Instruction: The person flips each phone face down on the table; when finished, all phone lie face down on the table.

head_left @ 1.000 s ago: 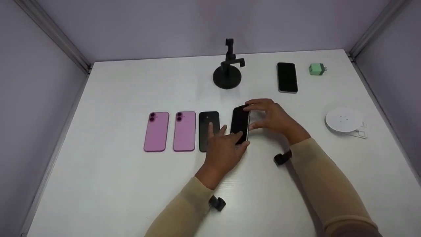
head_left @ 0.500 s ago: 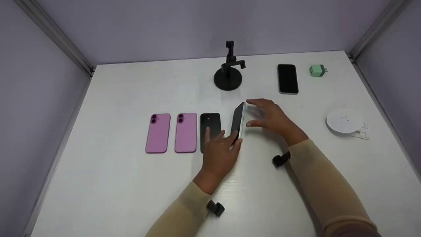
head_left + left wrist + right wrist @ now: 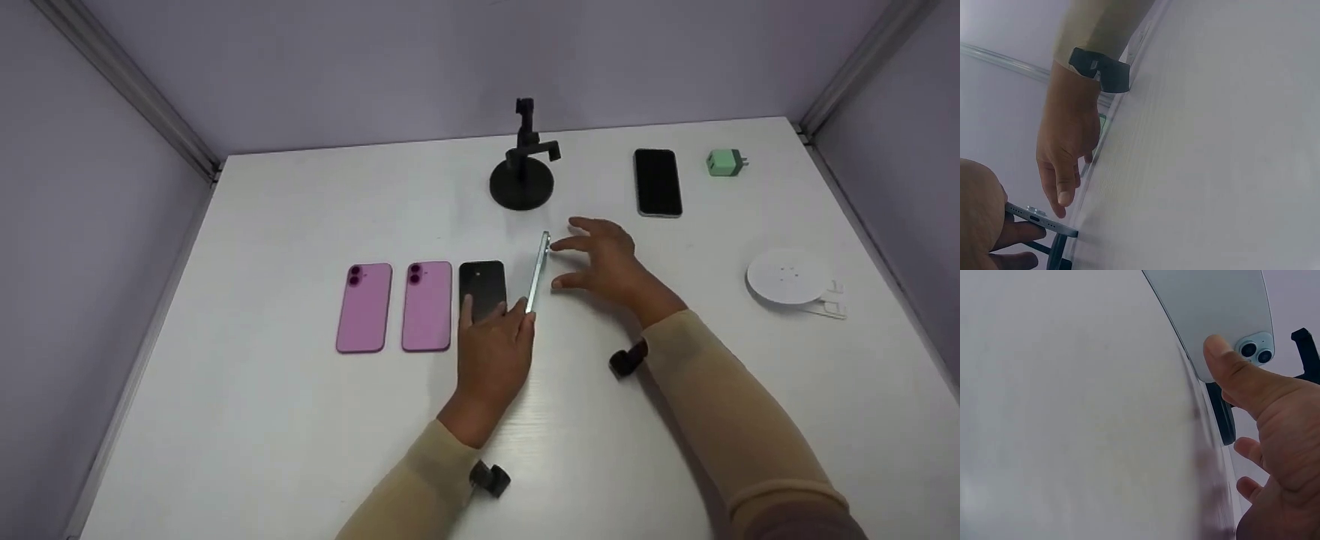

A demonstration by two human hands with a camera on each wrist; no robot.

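A pale-backed smartphone stands on its long edge, seen nearly edge-on in the head view. My left hand pinches its near end between thumb and fingers, above a dark phone lying flat that it partly covers. To the right, my right hand has its fingers spread and loosely bent, holding nothing, fingertips close to the upright phone's far end. The right wrist view shows the phone's pale back with two camera lenses, the right thumb in front of it; contact there is unclear.
Two pink phones lie to the left on the white table. Farther back are a black stand, another dark-screened phone and a green plug adapter. A white disc sits at the right.
The phone has turned from lying screen-up, slightly tilted, to standing on its edge, and moved slightly left. My right hand let go of it; the left hand kept its near end.
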